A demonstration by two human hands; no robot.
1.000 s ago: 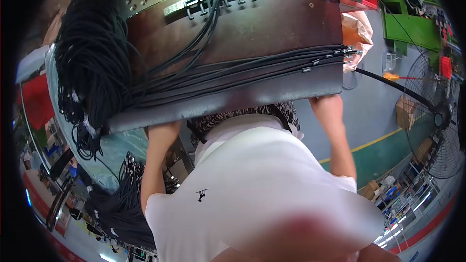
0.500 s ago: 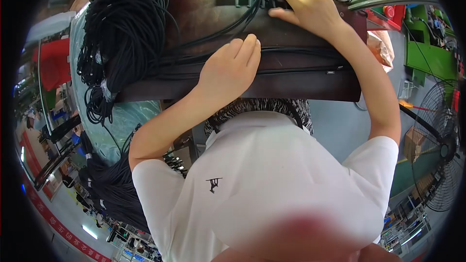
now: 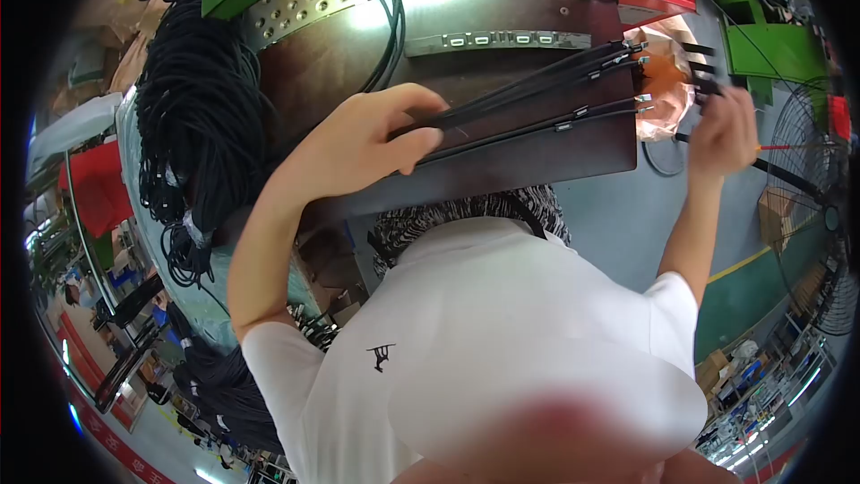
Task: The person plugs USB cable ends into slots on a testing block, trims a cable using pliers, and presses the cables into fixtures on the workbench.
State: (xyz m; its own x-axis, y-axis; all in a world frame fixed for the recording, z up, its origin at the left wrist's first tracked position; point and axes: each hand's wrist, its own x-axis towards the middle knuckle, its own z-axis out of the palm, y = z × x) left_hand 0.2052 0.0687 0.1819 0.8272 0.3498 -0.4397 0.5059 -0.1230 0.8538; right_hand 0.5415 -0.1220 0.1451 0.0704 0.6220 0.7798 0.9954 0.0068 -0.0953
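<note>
My left hand (image 3: 354, 139) is curled round several black cables (image 3: 502, 90) above the dark brown board (image 3: 537, 154), with thumb and forefinger a little apart. The cables fan out to the right, and their metal-tipped plugs (image 3: 641, 60) stick out past the board's edge. Off that edge, my right hand (image 3: 724, 133) is closed and smeared by motion. Dark, blurred strips (image 3: 699, 67) show at its fingertips; what they are I cannot make out. Behind the cables lies a metal strip with several sockets (image 3: 502, 41), touched by neither hand.
A thick bundle of black cables (image 3: 193, 99) lies on the left. Other thin cables (image 3: 394, 27) hang over the back of the board, near a perforated metal plate (image 3: 322, 2). To the right are a crumpled bag (image 3: 661, 121), a red box (image 3: 640, 9) and a fan (image 3: 811, 188).
My right hand has left the socket strip and swung right, beyond the board. My left hand has moved left and curled round the cables, whose plug ends now reach past the right edge.
</note>
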